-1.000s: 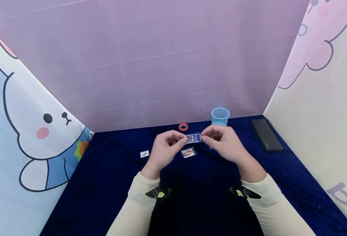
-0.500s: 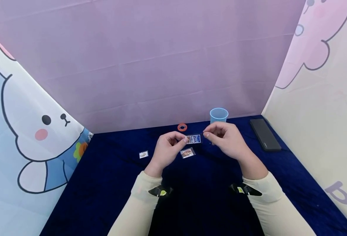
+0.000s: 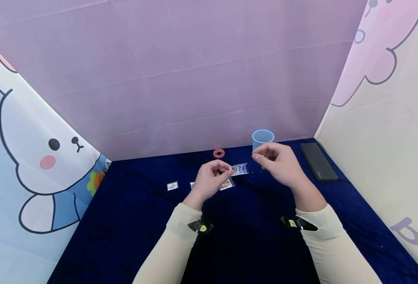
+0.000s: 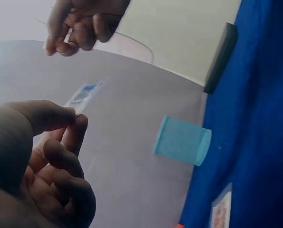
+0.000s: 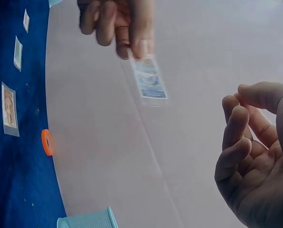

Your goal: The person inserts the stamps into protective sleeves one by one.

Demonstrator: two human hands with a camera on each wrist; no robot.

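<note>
Between thumb and forefinger, my left hand [image 3: 210, 179] pinches a small picture card in a clear sleeve [image 3: 240, 169], raised above the table. The card's blue printed face shows in the right wrist view [image 5: 151, 80]. My right hand [image 3: 280, 163] is apart from the card, in front of a blue mesh cup [image 3: 263, 136]. Its thumb and forefinger tips meet and the other fingers are curled; nothing is visible between them. On the cloth below the left hand lies a sleeved card [image 3: 227, 184], partly covered. Another small card [image 3: 172, 185] lies farther left, with a third between, mostly hidden.
A dark blue cloth [image 3: 134, 221] covers the table. An orange-red ring [image 3: 215, 154] lies near the back edge. At the right is a long black case [image 3: 319, 162]. Tiny bits lie near the cup. Fabric walls [image 3: 209, 79] enclose the back and sides.
My right hand has let go of the card's right end and moved right and up toward the cup. The left hand, still pinching the card, has moved slightly right and tilted it.
</note>
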